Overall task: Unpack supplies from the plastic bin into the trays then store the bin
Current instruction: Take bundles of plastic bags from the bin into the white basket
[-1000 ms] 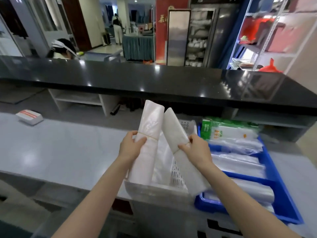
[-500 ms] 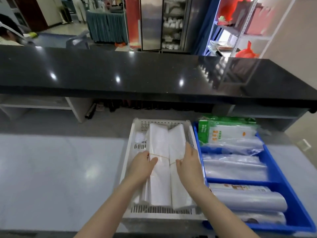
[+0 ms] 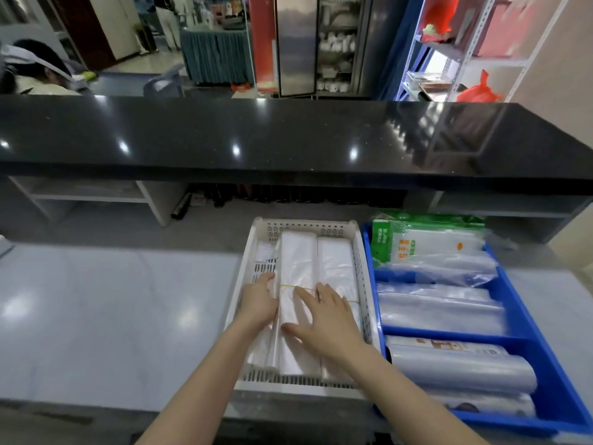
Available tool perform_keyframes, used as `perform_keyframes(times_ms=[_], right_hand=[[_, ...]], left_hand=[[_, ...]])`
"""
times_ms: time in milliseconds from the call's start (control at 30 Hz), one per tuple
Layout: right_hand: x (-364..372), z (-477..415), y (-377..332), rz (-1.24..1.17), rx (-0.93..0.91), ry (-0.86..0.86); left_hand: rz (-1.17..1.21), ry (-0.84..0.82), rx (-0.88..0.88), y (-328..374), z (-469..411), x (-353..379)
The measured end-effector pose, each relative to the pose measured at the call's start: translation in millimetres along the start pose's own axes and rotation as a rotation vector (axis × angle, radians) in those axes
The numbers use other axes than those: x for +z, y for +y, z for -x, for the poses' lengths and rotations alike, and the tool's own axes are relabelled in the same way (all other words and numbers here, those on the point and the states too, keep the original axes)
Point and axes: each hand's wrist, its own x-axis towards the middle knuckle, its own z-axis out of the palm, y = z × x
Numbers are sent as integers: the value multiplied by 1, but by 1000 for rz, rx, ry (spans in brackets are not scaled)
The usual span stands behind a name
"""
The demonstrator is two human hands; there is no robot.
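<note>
Pressing open right hand point(image 3: 324, 319) and left hand point(image 3: 258, 301) flat on banded bag bundles point(image 3: 296, 284) lying lengthwise in white tray point(image 3: 361, 271)

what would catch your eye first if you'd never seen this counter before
Two bare hands, left hand and right hand, press flat on white bag bundles lying in a white perforated tray at centre. Right beside it, a bright blue tray holds clear plastic rolls. Behind runs a glossy black counter.
</note>
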Motion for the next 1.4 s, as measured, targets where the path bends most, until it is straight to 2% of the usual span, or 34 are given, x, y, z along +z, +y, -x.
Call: perform_keyframes(times_ms=[200, 400, 500, 567, 867, 1100, 1300, 1400], right_hand=[[-5, 4, 7, -39, -32, -20], [-9, 7, 6, -26, -58, -23], [-12, 8, 6, -36, -53, -19], [-14, 9, 6, -45, -48, -18], [-22, 12, 7, -102, -132, -43], [-19, 18, -1, -18, -214, -101], [-22, 14, -5, 94, -204, 32], [-26, 13, -2, 67, -189, 64]], left_hand=[[206, -110, -160, 0, -2, -4], [32, 23, -45, 0, 8, 0], [-163, 36, 6, 2, 9, 6], [-201, 39, 21, 5, 9, 7], [31, 17, 69, 9, 11, 10], [80, 1, -11, 9, 9, 8], [223, -30, -74, 3, 8, 11], [295, -83, -83, 1, 7, 14]])
